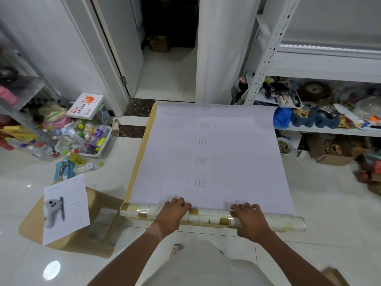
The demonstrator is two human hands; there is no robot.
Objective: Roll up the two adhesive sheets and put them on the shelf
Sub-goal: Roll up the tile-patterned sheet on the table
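Mid-roll, first adhesive sheet [208, 153] on floor: left hand [175, 211] and right hand [250, 217] curl over the rolled part [208, 216] at 6 o'clock. Next: roll evenly toward 12; shelf [321, 129] waits at 2.

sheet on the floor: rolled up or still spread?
Mostly spread. The sheet lies flat to the doorway; only the near edge is a roll, under the left hand and right hand.
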